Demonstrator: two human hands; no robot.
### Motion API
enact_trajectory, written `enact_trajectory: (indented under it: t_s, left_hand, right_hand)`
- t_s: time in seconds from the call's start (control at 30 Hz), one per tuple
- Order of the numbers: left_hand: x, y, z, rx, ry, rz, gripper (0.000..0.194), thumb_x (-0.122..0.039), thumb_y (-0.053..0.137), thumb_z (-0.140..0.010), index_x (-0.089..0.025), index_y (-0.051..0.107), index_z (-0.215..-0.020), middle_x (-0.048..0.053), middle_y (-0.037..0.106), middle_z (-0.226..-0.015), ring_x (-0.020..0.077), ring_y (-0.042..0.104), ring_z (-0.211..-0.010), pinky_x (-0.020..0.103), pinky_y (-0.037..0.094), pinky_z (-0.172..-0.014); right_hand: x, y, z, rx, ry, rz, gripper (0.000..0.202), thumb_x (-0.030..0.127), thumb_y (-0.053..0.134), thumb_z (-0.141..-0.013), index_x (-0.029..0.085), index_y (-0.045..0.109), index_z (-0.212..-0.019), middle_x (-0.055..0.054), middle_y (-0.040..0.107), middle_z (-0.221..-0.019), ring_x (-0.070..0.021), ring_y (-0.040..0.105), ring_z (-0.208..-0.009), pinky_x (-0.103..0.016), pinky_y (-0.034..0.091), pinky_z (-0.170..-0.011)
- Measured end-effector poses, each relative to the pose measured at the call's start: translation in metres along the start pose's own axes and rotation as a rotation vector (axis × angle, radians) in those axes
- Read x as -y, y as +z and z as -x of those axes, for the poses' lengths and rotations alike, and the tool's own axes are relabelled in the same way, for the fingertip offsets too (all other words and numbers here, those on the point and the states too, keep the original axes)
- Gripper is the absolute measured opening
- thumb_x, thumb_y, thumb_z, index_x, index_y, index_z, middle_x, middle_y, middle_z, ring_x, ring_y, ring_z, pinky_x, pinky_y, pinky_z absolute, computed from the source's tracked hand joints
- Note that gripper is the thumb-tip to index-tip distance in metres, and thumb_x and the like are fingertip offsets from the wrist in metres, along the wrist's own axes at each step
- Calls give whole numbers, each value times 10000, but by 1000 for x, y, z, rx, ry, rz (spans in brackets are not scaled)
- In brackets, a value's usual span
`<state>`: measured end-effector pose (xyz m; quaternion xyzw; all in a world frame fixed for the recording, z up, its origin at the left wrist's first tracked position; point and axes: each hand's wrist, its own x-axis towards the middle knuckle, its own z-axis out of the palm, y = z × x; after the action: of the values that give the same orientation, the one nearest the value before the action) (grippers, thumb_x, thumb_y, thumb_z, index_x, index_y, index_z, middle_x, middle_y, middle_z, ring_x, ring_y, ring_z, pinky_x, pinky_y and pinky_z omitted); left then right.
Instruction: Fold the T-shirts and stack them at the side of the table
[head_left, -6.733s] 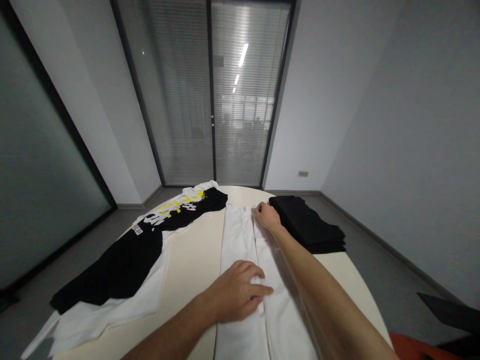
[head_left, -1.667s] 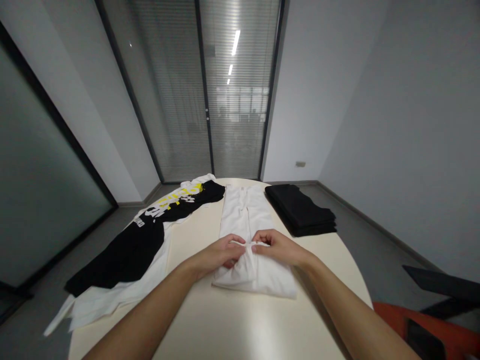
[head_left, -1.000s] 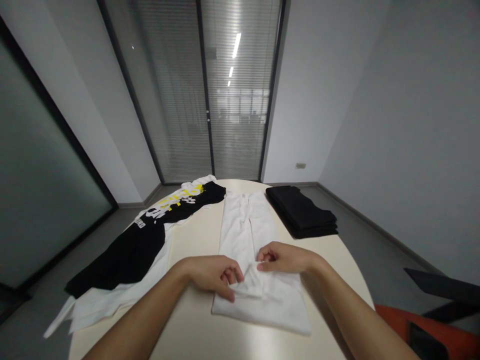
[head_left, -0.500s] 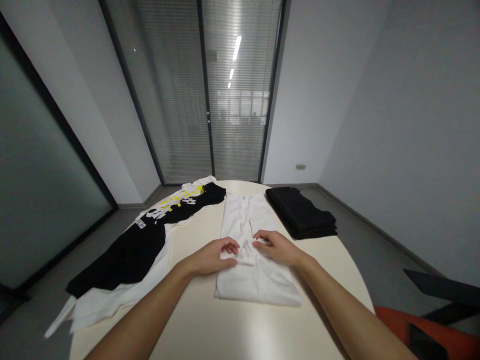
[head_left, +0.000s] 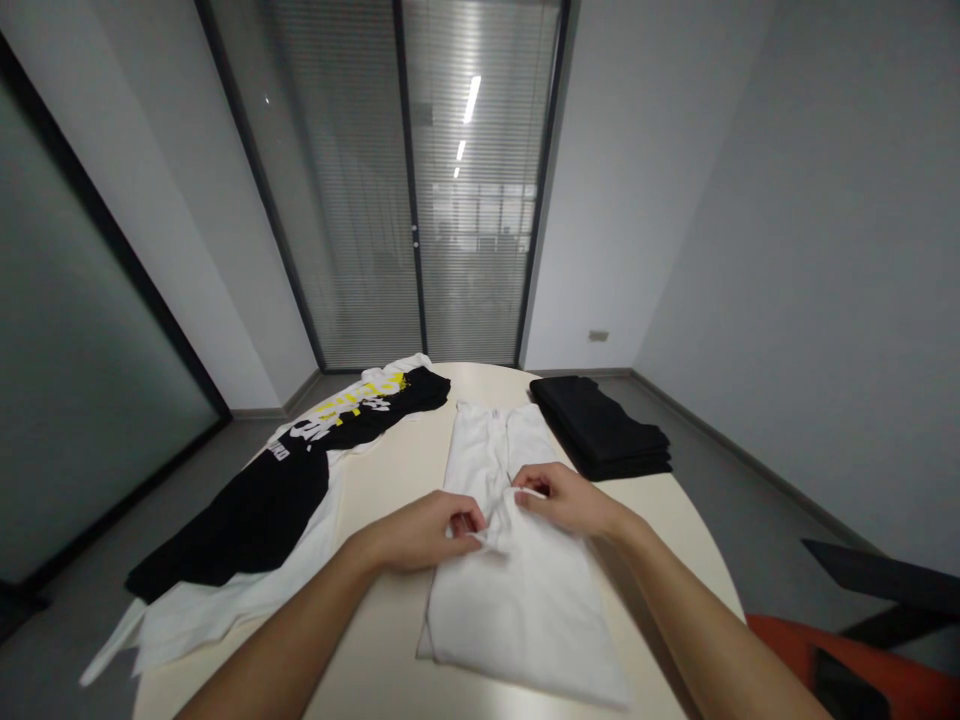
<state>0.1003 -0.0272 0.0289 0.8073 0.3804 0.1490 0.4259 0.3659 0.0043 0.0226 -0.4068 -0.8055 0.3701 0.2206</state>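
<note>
A white folded garment [head_left: 525, 610] lies lengthwise on the middle of the table, with creases around its centre. My left hand [head_left: 442, 528] pinches a bit of the white cloth at the garment's left side. On the other side, my right hand [head_left: 559, 492] has its fingers closed on a raised fold of the same cloth, slightly farther from me. The cloth between the two hands is bunched.
A black and white garment with yellow print [head_left: 255, 510] spreads along the left of the round table [head_left: 390, 480], overhanging its edge. Folded black clothes [head_left: 600, 430] lie at the back right. A red and black chair [head_left: 795, 650] stands at the lower right.
The white garment has slid toward me, its near edge lower in view. Both hands have closed on the cloth, and my left hand has shifted slightly nearer and to the right.
</note>
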Motion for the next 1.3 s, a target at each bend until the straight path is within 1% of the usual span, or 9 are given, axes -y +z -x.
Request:
enact_trajectory:
  t_s: [0.13,0.23,0.33,0.5,0.67,0.77,0.87,1.03,1.3]
  left_hand:
    - [17,-1,-12,-274,1,89,200,-321,590,-869,-158,662,-959,17,648,-850,153,558,-751,244,405,-666]
    - [34,3,-23,-383,4,131,207,-322,554,-892,-153,638,-977,28,650,-867,160,563,-778,256,417,-698]
    - [41,5,-25,-354,-6,95,257,-326,641,-829,-165,633,-1030,35,659,-928,167,576,-839,262,433,-757]
    - [25,0,-8,-122,-47,-42,514,-327,801,-653,-210,639,-1126,16,658,-959,182,601,-848,251,431,-723]
    - [8,-3,3,19,-61,-46,277,-320,708,-745,-192,687,-990,-8,637,-800,156,560,-708,234,388,-619]
    - [7,-3,-3,-60,-17,116,228,-327,633,-819,-162,676,-971,20,660,-822,161,575,-712,237,394,-617]
    - [14,1,-16,-254,38,281,288,-397,617,-862,-156,657,-1014,71,698,-970,198,626,-847,266,455,-720]
    - [35,11,-34,-536,-55,156,336,-393,638,-850,-182,632,-1112,60,709,-958,206,639,-886,289,476,-796]
    - [30,9,-26,-377,-91,-138,303,-290,693,-742,-200,662,-1031,16,692,-883,204,626,-807,272,425,-716]
  right_hand:
    - [-5,3,-14,-234,-33,111,358,478,517,-948,175,692,-1025,-63,722,-919,-181,585,-763,-284,424,-703]
    - [-12,6,-22,-239,-31,145,377,485,498,-959,170,690,-1038,-72,730,-945,-179,589,-757,-289,425,-710]
    - [-18,8,-23,-153,-9,168,362,480,536,-936,165,702,-999,-58,720,-882,-165,569,-715,-278,410,-678]
    - [-12,11,-10,24,24,93,341,490,612,-890,171,715,-950,-27,687,-811,-152,551,-711,-252,391,-644]
    - [8,10,4,213,50,-72,376,518,617,-887,155,695,-947,-21,667,-789,-135,529,-666,-237,369,-588]
    - [14,1,5,136,36,-70,379,516,590,-904,152,692,-940,-38,675,-821,-155,558,-716,-249,399,-628]
    - [10,-7,-1,-78,-5,34,384,516,545,-928,166,700,-962,-57,697,-885,-179,574,-779,-272,417,-684]
    - [-9,-4,-14,-233,33,246,379,491,522,-941,188,698,-1084,-70,718,-936,-173,580,-720,-279,401,-669]
    - [-17,4,-12,-60,15,207,299,433,544,-935,186,699,-1001,-40,708,-877,-158,568,-702,-267,399,-663]
